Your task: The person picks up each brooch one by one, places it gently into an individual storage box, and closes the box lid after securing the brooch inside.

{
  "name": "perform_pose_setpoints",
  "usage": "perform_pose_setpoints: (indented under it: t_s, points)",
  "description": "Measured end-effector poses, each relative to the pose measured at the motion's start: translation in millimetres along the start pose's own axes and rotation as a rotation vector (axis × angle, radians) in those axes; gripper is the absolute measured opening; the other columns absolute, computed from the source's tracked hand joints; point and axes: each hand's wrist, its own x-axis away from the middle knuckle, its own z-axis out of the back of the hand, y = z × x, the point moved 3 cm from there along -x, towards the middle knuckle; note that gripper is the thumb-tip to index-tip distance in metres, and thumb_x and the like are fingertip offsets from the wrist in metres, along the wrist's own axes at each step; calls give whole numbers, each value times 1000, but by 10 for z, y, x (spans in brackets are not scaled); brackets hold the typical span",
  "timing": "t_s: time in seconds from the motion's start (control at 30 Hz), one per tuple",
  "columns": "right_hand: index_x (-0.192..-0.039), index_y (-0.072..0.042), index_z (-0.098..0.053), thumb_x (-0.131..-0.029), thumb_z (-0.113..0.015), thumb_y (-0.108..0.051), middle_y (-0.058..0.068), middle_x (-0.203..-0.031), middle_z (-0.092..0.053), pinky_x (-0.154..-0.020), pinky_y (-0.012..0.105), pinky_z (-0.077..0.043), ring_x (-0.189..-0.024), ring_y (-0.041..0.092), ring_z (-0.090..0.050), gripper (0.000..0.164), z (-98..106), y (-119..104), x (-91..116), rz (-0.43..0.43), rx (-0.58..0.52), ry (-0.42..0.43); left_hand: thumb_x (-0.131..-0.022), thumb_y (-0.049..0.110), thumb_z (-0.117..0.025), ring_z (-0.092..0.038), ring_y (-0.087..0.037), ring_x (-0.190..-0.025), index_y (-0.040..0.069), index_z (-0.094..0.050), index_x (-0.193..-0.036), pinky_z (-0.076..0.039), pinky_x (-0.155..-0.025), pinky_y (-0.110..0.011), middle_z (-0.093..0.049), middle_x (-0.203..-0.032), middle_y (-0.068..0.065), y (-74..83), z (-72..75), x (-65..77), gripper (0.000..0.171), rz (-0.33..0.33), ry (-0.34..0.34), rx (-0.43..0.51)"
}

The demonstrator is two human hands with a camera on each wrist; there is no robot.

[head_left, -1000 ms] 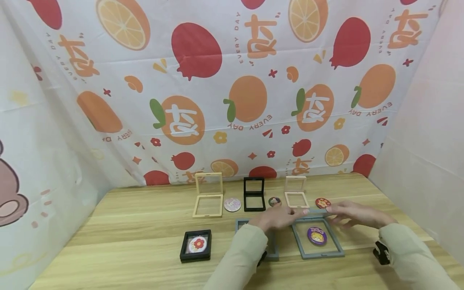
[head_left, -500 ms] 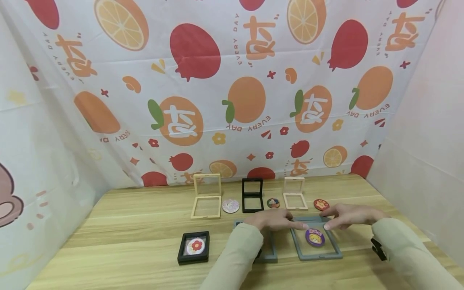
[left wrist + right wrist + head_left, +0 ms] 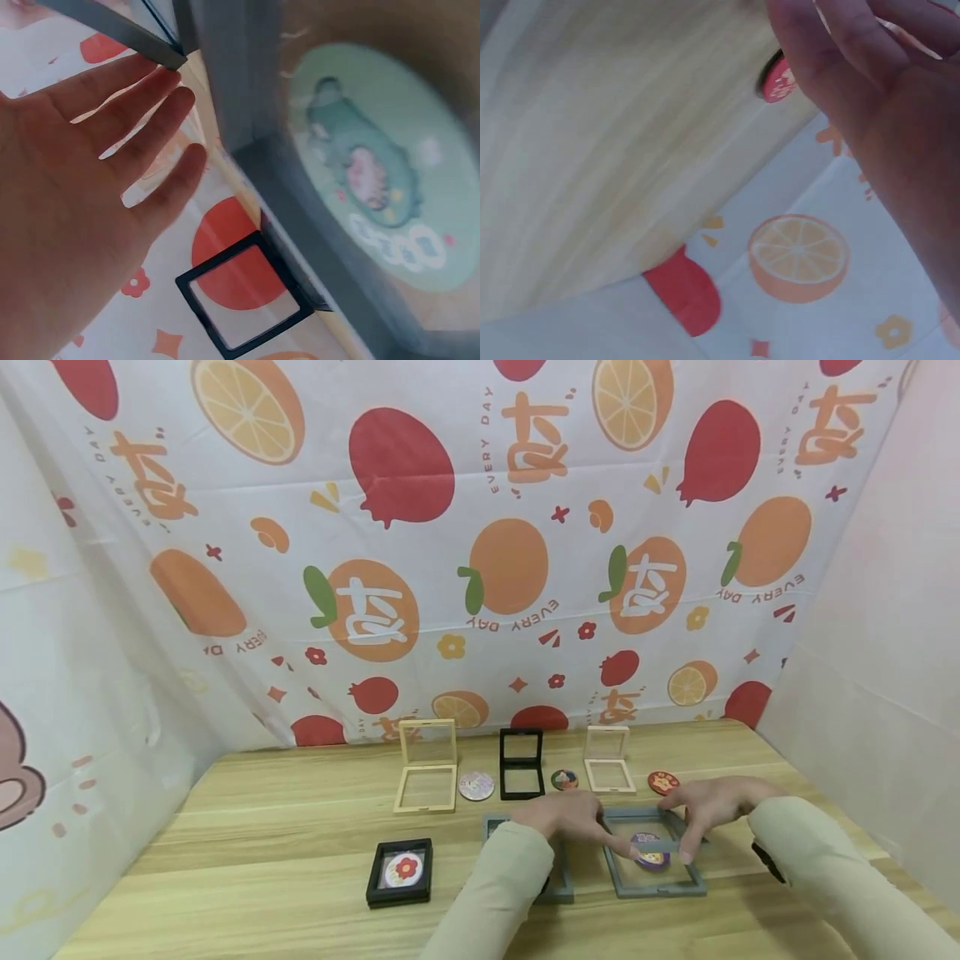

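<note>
In the head view, a grey-blue display frame (image 3: 660, 892) lies on the table with a purple bear badge (image 3: 651, 860) on its lower pane. Its tilted lid (image 3: 663, 846) hangs above the badge, partly covering it. My left hand (image 3: 566, 818) has its thumb on the lid's near edge, with its other fingers by the hinge side; the left wrist view shows fingertips against the frame. My right hand (image 3: 708, 810) holds the lid's other corner, its thumb in front and fingers behind. Below my left forearm lies a second grey-blue frame (image 3: 558, 893), with a green badge (image 3: 382, 172) inside.
At the back stand an open yellow frame (image 3: 426, 768), an open black frame (image 3: 521, 766) and an open pale frame (image 3: 610, 760). Round badges lie beside them: lilac (image 3: 476, 786), multicoloured (image 3: 564, 779), red (image 3: 663, 782). A black frame with a flower badge (image 3: 401, 870) lies left.
The lid of the grey-blue frame has swung from the back toward me and down over the purple badge. Both thumbs have come forward and lower with it.
</note>
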Motion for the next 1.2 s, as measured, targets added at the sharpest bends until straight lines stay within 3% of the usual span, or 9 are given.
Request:
perform_pose_setpoints:
  t_s: [0.07, 0.2, 0.43, 0.7, 0.97, 1.2]
  points:
    - [-141, 15, -44, -72, -89, -19, 34, -145, -44, -106, 65, -37, -131, 52, -43, 89, -9, -41, -12, -44, 24, 16, -81, 62, -76, -60, -9, -88, 10, -70, -122, -52, -79, -30, -68, -113, 2, 12, 8, 2, 67, 9, 3, -22]
    - [-141, 12, -47, -69, -90, -12, 31, -146, -44, -108, 69, -30, -137, 56, -32, 87, -36, -88, -35, -83, 43, 37, -80, 61, -78, -58, -9, -83, 10, -70, -117, -52, -74, -29, -68, -110, 1, 26, 18, 13, 64, 28, -6, -46]
    - [-141, 8, -48, -67, -90, -12, 30, -146, -44, -106, 69, -31, -137, 55, -32, 87, -54, -80, -33, -99, 41, 46, -79, 57, -80, -57, -10, -80, 8, -71, -106, -51, -72, -27, -66, -99, 2, 73, 22, 22, 57, 29, -4, -49]
    - [-140, 4, -52, -65, -92, -14, 28, -148, -43, -107, 70, -30, -138, 54, -33, 87, -57, -97, -48, -122, 111, 66, -77, 59, -81, -55, -10, -75, 10, -70, -97, -49, -68, -27, -62, -89, 4, 104, -10, 14, 54, 53, 21, -99]
    - [-141, 7, -51, -64, -94, -13, 29, -149, -42, -108, 71, -29, -139, 54, -31, 90, -97, -75, -30, -111, 71, 74, -75, 59, -83, -46, -9, -66, 14, -58, -76, -39, -57, -26, -52, -76, 4, 150, -46, 10, 51, 34, 39, -158]
    - [-140, 10, -51, -62, -95, -16, 34, -150, -36, -108, 71, -28, -138, 56, -31, 94, -125, -78, -44, -60, 137, 86, -72, 58, -86, -36, -8, -56, 17, -45, -63, -31, -51, -26, -39, -64, 5, 172, -73, 14, 59, 62, 43, -143]
